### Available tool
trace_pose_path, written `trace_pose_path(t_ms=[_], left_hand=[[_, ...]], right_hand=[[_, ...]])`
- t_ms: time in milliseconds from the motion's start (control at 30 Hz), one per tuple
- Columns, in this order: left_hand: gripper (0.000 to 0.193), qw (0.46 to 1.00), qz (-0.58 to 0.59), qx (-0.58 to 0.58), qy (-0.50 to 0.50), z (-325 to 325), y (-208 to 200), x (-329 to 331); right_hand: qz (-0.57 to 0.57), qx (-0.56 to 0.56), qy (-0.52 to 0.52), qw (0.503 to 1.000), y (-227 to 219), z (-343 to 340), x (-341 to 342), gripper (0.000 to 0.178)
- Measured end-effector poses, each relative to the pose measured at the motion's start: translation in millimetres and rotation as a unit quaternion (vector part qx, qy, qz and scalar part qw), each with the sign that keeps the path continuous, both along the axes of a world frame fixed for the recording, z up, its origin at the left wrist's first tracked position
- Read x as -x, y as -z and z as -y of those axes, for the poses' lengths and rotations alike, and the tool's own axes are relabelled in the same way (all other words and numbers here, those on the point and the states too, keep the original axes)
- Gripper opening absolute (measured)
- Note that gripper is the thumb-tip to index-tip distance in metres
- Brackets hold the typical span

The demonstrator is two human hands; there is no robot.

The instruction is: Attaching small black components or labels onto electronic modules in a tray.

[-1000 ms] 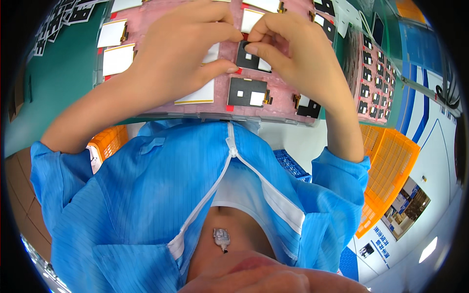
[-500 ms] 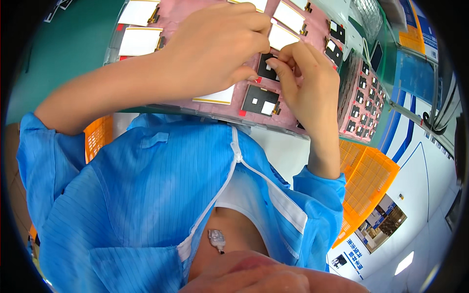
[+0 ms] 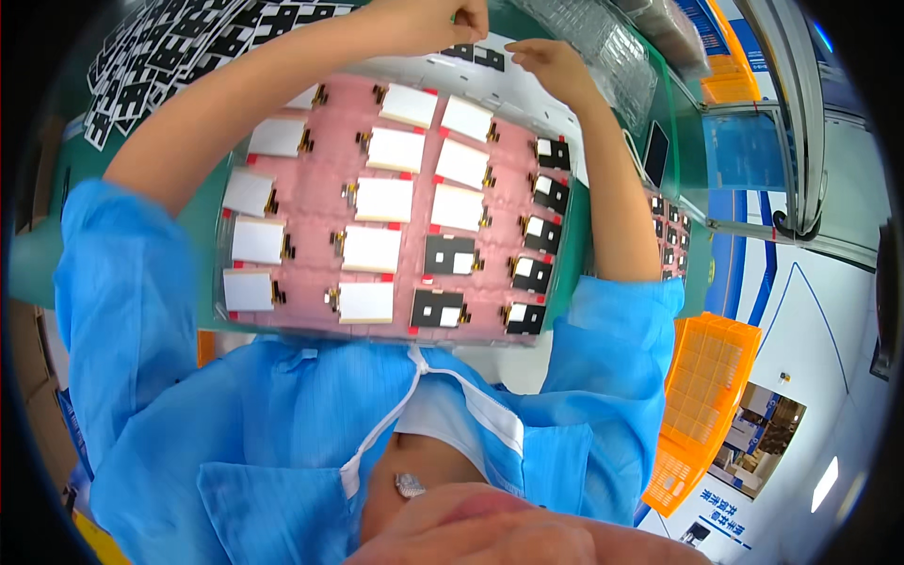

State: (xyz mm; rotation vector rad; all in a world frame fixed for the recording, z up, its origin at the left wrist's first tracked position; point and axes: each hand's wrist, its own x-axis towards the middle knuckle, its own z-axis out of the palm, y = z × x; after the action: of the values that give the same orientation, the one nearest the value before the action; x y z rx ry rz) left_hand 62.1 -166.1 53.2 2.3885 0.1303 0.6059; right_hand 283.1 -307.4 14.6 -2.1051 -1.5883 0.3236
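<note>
Both my hands are over the far side of the table, beyond a pink tray (image 3: 315, 202). My left hand (image 3: 428, 24) is closed with curled fingers, partly cut off by the upper edge. Fingertips pinched together, my right hand (image 3: 556, 71) is a little to its right. Whatever either hand holds is too small to make out. Between and below them, black cut-out stickers (image 3: 490, 58) lie on a white sheet (image 3: 433, 73). In the tray are rows of flat white panels (image 3: 384, 200) with short connector tails; several panels, such as a black-covered panel (image 3: 450, 255), carry black pieces.
Many black-and-white sticker sheets (image 3: 169, 56) spread over the green tabletop at far left. Clear plastic trays (image 3: 603, 66) are stacked at far right, near a dark phone-like slab (image 3: 656, 153). A second pink tray (image 3: 670, 235) and an orange basket (image 3: 706, 386) are at right.
Both hands have left the black-covered panel in the tray and moved to the far side. The view has shifted, so the whole tray and the sticker sheets now show.
</note>
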Motion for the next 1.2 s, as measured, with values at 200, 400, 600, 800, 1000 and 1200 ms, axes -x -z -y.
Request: trace_pose_path(t_ms=[200, 400, 600, 800, 1000, 1200], left_hand=[[0.010, 0.992, -0.088, -0.086, -0.011, -35.2, 91.3, -102.2], [0.012, 0.984, -0.176, -0.030, -0.021, -50.8, 108.6, -151.7], [0.016, 0.988, -0.149, -0.013, 0.028, -67.9, 119.8, -159.4], [0.013, 0.986, -0.166, -0.005, 0.020, -69.5, 123.3, -160.7], [0.012, 0.987, -0.160, -0.013, 0.027, -58.9, 113.9, -163.3], [0.012, 0.987, -0.145, -0.057, 0.033, -76.2, 120.5, -145.5]], right_hand=[[0.168, 0.114, 0.015, 0.979, 35.1, -23.1, -20.1, 0.031], [0.231, 0.069, 0.004, 0.971, 33.8, -15.1, -7.5, 0.027], [0.223, 0.072, 0.029, 0.972, 32.3, -17.5, -7.2, 0.024], [0.185, 0.087, 0.042, 0.978, 32.9, -20.9, -4.0, 0.021], [0.112, 0.028, -0.034, 0.993, 37.8, -15.3, -18.7, 0.013], [-0.309, -0.080, -0.043, 0.947, -31.0, 13.2, 29.1, 0.012]])
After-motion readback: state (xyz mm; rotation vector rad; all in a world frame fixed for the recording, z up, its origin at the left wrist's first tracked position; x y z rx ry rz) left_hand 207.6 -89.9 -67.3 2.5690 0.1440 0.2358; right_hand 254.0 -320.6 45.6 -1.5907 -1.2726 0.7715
